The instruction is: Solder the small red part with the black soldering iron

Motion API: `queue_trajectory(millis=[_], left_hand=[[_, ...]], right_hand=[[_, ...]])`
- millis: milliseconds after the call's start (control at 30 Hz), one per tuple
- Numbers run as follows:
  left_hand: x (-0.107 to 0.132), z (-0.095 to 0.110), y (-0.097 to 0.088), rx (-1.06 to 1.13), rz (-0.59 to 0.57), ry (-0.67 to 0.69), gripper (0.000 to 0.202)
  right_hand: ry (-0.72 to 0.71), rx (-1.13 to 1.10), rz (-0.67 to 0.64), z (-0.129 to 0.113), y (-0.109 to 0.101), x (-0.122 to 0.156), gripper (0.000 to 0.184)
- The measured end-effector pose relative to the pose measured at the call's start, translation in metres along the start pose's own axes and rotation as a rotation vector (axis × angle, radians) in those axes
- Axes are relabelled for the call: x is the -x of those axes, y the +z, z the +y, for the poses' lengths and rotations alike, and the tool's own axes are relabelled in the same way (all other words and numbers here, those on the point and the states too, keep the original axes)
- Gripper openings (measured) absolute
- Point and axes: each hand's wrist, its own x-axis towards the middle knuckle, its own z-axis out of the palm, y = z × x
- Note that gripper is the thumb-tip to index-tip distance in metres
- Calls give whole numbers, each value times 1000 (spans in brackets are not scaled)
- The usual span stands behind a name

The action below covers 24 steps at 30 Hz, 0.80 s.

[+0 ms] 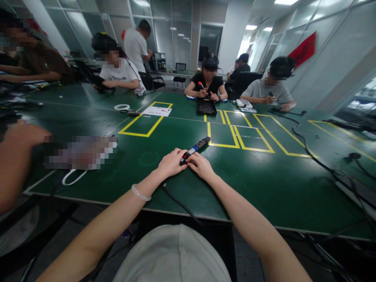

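Fingers of our left hand [172,162] and right hand [201,165] pinch the near end of the pen-like tool [194,149] on the table [264,184]; we judge the hold is being settled, calling for steady lifting next

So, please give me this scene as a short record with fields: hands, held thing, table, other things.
left hand: left hand grips the near end of the pen-shaped tool
right hand: right hand touches the same end
tool: dark, with blue band, lies low over the green table
wrist: pale bracelet on left arm
table marks: yellow tape rectangles
others: people seated at far side, black tray
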Motion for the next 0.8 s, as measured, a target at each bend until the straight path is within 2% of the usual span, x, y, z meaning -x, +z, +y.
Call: queue_trajectory(millis=[300,600,800], left_hand=[[-1,1,-1,18,-6,2,63],[-2,14,1,-69,16,-70,46],[-6,0,4,-57,14,-60,53]], right_hand=[[14,-4,17,3,3,-3,8],[45,-134,78,5,-4,-5,14],[97,-138,95,11,-12,-3,11]])
